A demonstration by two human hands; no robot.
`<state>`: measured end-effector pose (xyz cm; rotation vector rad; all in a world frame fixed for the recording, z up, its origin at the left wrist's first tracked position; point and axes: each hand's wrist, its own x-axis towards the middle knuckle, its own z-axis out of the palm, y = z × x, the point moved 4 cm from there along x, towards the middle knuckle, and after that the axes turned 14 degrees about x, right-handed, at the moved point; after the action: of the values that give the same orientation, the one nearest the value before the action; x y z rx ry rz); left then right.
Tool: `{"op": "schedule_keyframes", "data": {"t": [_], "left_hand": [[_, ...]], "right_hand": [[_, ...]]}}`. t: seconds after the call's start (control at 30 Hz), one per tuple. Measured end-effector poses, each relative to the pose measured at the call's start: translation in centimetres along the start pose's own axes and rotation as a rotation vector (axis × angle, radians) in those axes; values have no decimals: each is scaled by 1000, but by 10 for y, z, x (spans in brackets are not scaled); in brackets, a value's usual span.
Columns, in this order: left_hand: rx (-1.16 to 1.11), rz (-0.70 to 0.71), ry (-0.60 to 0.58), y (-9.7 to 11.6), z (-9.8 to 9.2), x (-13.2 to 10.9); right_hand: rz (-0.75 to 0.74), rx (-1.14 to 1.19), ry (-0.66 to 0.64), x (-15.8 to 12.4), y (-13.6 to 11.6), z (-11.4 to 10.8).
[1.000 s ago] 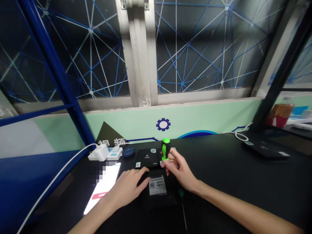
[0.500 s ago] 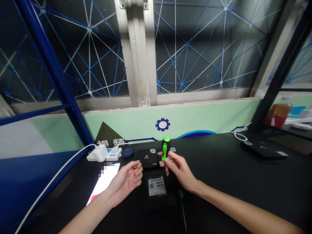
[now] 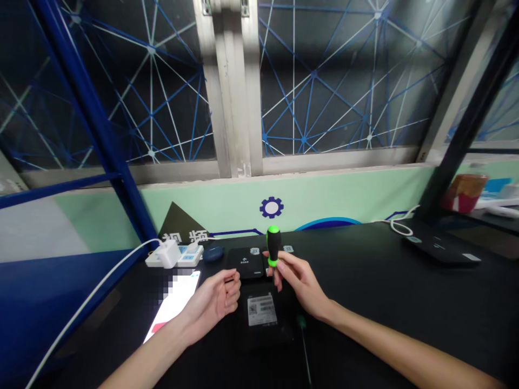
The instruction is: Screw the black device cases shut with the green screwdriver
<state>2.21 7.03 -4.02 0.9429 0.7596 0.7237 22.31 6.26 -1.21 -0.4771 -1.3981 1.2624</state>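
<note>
My right hand (image 3: 295,283) grips a black screwdriver with a green-capped handle (image 3: 273,246), held upright above a flat black device with a white label (image 3: 261,312). My left hand (image 3: 213,300) hovers just left of that device, palm turned up and fingers curled loosely, with nothing visible in it. A second black device (image 3: 245,263) lies just behind the hands. A thin screwdriver with a green handle (image 3: 302,335) lies on the black table (image 3: 365,292) under my right wrist.
A lit phone (image 3: 172,307) lies left of my left hand. A white power strip with a charger and cable (image 3: 172,255) and a small dark blue case (image 3: 213,252) sit behind it. Another black device (image 3: 440,246) and a white cable (image 3: 399,221) lie far right. A blue frame (image 3: 101,135) stands left.
My left hand lifted off the labelled device and turned palm up with curled fingers. The screwdriver in my right hand has turned slightly, staying upright in the same place.
</note>
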Motion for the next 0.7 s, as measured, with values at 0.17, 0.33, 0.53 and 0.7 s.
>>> {"op": "schedule_keyframes", "data": {"t": [0.17, 0.33, 0.53, 0.7], "left_hand": [[-6, -3, 3, -1, -2, 0], [-15, -6, -5, 0, 0, -1], [-29, 0, -21, 0, -1, 0], [-19, -5, -40, -1, -2, 0]], "right_hand": [[28, 65, 55, 1, 8, -3], [29, 75, 77, 1, 7, -2], [29, 29, 43, 1, 3, -1], [39, 86, 59, 1, 9, -3]]}}
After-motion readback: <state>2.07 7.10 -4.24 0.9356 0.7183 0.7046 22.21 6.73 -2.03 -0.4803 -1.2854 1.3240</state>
